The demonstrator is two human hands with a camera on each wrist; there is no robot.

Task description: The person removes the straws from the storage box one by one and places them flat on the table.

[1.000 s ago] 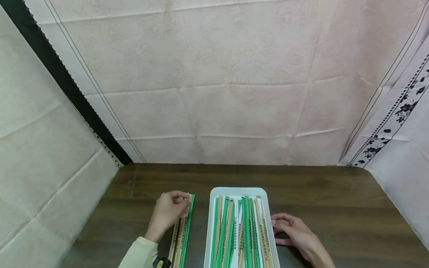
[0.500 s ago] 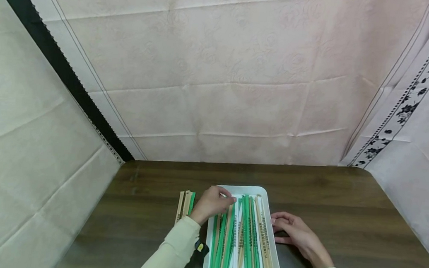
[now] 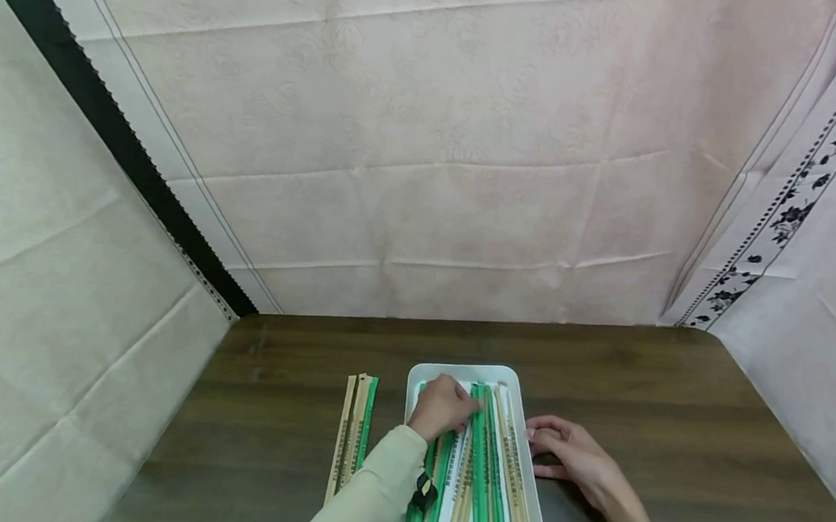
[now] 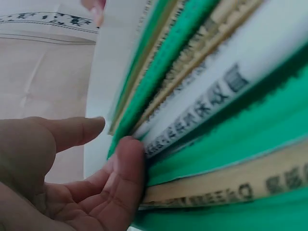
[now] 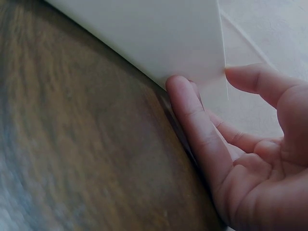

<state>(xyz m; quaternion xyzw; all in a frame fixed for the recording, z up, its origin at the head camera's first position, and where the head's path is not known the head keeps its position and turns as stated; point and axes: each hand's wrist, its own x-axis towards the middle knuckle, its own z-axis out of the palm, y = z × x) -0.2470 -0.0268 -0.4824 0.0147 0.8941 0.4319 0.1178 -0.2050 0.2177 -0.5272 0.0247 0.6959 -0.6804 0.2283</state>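
A white plastic tray [image 3: 464,373] holds several long slim paper-sleeved packets [image 3: 483,476] in green, tan and white, printed with dark characters; they look like wrapped chopsticks. My left hand [image 3: 444,408] is over the tray's far half. In the left wrist view its fingers [image 4: 129,156] touch the ends of white and green packets, while the thumb stands apart from them. At the tray's right side is my right hand [image 3: 582,462]; its straight fingers [image 5: 192,115] touch the outer wall and the thumb touches the rim. Left of the tray lie several tan packets and a green one [image 3: 366,419], side by side.
The brown wooden table [image 3: 292,398] has cloth-like panels standing behind it and at both sides. The back panel [image 3: 431,173] meets the table's far edge. My left forearm sleeve [image 3: 365,492] crosses the tray's left rim and hides the lower ends of packets.
My left hand has left the packets on the table and moved right, over the tray's left rim, then further across the packets inside. The right hand has stayed at the tray's side.
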